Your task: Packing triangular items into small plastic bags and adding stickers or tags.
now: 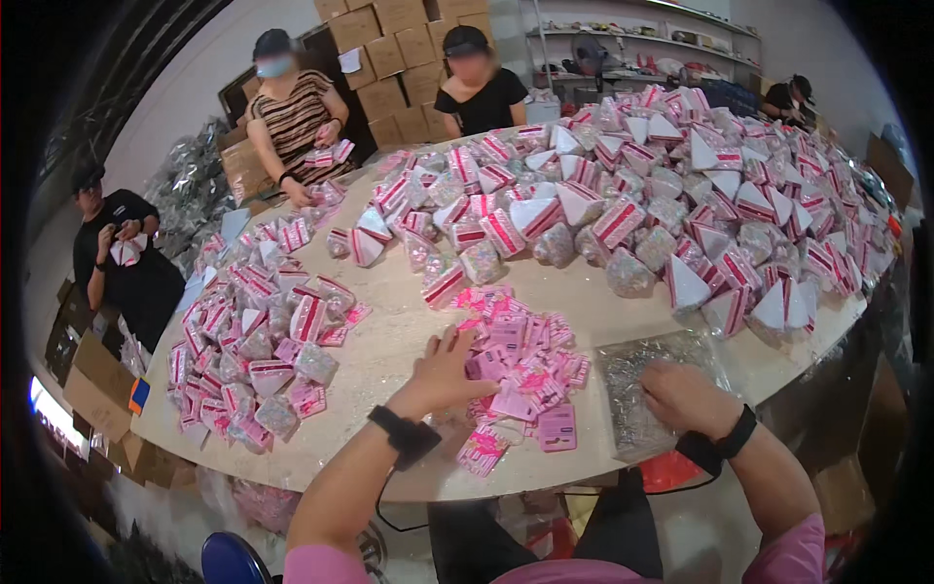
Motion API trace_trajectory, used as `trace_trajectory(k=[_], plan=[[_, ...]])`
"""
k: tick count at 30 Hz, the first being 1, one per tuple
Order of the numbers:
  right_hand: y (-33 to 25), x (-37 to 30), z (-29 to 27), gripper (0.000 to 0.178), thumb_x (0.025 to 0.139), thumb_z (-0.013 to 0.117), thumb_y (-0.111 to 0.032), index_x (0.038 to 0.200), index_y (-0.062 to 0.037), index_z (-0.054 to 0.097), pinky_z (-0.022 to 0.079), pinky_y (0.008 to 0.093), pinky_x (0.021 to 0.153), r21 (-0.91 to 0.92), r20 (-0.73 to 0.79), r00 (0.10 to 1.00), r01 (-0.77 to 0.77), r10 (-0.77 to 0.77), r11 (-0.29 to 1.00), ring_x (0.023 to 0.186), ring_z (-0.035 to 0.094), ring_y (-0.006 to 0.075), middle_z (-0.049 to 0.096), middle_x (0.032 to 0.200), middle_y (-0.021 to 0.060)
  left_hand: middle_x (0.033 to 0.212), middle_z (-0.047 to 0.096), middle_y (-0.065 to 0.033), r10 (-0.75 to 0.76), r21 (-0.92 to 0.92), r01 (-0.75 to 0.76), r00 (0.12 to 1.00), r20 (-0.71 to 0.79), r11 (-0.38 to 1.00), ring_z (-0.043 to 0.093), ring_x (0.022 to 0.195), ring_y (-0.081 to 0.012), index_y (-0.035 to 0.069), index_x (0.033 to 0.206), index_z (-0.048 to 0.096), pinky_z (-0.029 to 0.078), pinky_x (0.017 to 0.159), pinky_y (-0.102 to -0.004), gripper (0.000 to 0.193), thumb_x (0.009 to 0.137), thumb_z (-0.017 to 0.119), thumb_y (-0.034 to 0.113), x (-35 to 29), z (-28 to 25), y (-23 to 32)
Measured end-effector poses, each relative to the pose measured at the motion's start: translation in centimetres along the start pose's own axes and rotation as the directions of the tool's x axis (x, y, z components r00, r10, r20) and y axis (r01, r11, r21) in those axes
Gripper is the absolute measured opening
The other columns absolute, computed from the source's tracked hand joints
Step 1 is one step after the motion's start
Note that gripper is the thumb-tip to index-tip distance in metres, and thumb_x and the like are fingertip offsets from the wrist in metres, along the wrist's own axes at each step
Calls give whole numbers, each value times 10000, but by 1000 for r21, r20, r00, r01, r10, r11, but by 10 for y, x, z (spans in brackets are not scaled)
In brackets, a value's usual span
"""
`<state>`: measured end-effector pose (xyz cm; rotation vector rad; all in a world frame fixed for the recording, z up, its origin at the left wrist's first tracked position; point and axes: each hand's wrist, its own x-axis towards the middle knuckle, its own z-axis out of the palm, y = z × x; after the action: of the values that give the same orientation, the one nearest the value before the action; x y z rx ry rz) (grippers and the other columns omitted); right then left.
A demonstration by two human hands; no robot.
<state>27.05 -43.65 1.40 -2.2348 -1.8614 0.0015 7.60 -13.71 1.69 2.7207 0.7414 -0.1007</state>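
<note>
My left hand [440,375] lies at the left side of a loose heap of pink printed cards [530,365], fingers spread and the thumb pointing right across the cards' edge. No card is plainly gripped in it. To the right, my right hand [689,397] is over a shallow clear tray [623,358] holding a mass of small, shiny, transparent pieces too fine to tell apart. Its fingers are curled together, and whatever they pinch is hidden. Both wrists wear black bands.
A large mound of clear-bagged, wedge-shaped pink-and-white items [623,224] covers the far and right table [389,292]. A smaller heap of them [258,341] lies left. Several people stand around; one in stripes [292,122] handles cards. Cartons [399,58] are stacked behind.
</note>
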Motion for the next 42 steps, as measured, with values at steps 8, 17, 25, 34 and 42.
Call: trace_trajectory(k=[8,17,25,34,42], plan=[[-10,-3,-21,112,763,537,-84,857,-22,543,478,449,709,61,39,991,-131,129,989,820,582,363,566,855,168,1367,345,-259,277,-99,-286,956,-100,953,321,1270,-418,29,1339,370,310,1038,-449,761,724,706,327,-57,8,1],[-10,-1,-15,102,739,529,-52,825,-16,570,466,474,708,110,-166,979,-103,121,989,806,581,382,592,822,173,1400,275,-237,333,174,-318,941,-65,932,294,1276,-427,44,1299,386,306,995,-533,687,745,682,321,-117,44,43],[3,0,-5,97,749,521,-64,825,-6,509,440,478,705,172,-190,975,-84,117,982,805,558,401,566,799,194,1387,300,-194,315,179,-300,947,-61,937,298,1266,-428,50,1303,386,297,993,-546,650,756,668,261,-111,36,62],[-1,5,-24,122,770,573,-125,818,-13,576,450,436,679,256,-113,966,-199,234,946,768,561,381,580,807,174,1356,339,-187,331,182,-316,942,-60,931,312,1262,-409,41,1291,416,314,989,-528,651,700,658,168,-117,28,68],[0,5,-33,143,753,609,-140,777,-1,586,451,384,667,463,-270,924,-124,273,878,736,568,311,591,787,145,1320,357,-213,353,204,-330,931,-88,922,314,1255,-409,39,1247,441,332,984,-519,630,649,628,102,-119,31,64]])
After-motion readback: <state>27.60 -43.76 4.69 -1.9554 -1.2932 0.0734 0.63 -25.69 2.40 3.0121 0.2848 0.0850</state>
